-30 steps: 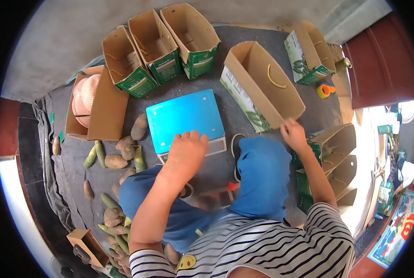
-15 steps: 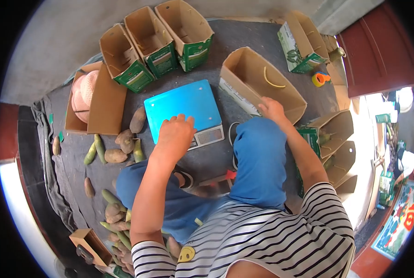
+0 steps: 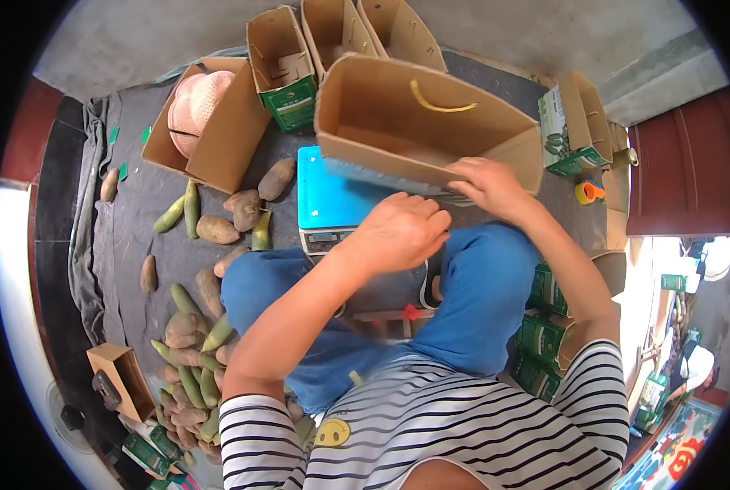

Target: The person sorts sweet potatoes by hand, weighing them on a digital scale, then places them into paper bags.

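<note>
Over the blue scale [image 3: 332,200] at the middle of the dark mat [image 3: 136,237], a person seated on the ground holds an open cardboard carton [image 3: 418,131] in both hands, its long axis running across the view from left to right and its mouth tipped toward the camera. Right hand [image 3: 489,186] grips the carton's near long wall toward its right end, fingers curled over the rim and closed on the cardboard. Left hand [image 3: 399,233] sits just beside it, lower and nearer the body, knuckles up and fingers bent against the carton's near lower edge; whether those fingers truly pinch the card or only press on it cannot be told from this angle. Both hands therefore work the same near side, the carton lying directly ahead of the fingertips and covering the far right part of the scale's platform, while the display end of the scale shows below its left corner. A yellow handle loop [image 3: 438,102] lies inside against the far wall. Along the mat's far edge stand more open cartons [image 3: 287,61], one holding a pink hat [image 3: 197,106]; sweet potatoes and corn cobs [image 3: 193,359] are strewn along the mat's left edge.
</note>
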Tool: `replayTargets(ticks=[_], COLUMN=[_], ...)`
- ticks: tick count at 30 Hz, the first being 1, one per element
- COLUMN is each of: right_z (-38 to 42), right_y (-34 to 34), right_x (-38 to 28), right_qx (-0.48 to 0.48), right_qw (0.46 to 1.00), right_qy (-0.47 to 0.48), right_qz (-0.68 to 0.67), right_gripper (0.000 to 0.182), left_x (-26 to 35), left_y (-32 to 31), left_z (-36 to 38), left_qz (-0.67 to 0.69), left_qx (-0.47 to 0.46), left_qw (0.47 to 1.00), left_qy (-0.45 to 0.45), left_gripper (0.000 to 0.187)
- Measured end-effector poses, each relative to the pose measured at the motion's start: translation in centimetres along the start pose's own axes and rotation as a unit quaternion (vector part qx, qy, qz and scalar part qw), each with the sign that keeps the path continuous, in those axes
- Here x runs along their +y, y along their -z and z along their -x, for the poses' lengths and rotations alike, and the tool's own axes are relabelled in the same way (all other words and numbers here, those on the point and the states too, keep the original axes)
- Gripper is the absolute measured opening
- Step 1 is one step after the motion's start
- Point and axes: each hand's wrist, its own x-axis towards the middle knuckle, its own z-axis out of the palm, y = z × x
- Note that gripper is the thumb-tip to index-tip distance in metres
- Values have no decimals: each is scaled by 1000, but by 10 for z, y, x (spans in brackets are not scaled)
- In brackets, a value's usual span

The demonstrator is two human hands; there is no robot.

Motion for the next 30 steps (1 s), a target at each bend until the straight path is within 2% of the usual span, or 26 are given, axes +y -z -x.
replayTargets(ticks=[5, 6, 7, 12, 18, 21, 30], right_z=[-45, -47, -43, -48, -60, -62, -69], right_y=[-44, -40, -52, -59, -50, -49, -55], right_x=[-22, -37, -34, -42, -47, -48, -56], right_qx=[-114, -139, -123, -143, -170, -183, -216], right_qw=[985, 958, 972, 974, 984, 983, 975], right_qy=[23, -66, -8, 6, 6, 6, 9], right_qz=[-127, -240, -202, -174, -53, -15, 45], right_gripper=[27, 31, 31, 30, 30, 29, 29], left_x=[-9, -13, -14, -17, -12, -12, -10], left_y=[7, 5, 3, -1, 6, 3, -4], left_z=[-3, -5, -4, -3, -10, -9, -10], left_qz=[2, 2, -12, -56, -65, -82, -114], left_qx=[197, 205, 193, 165, 282, 268, 166], left_qw=[979, 977, 980, 984, 957, 960, 978], left_qy=[-46, -49, -39, -30, 1, 17, 44], left_gripper=[20, 17, 16, 15, 35, 39, 35])
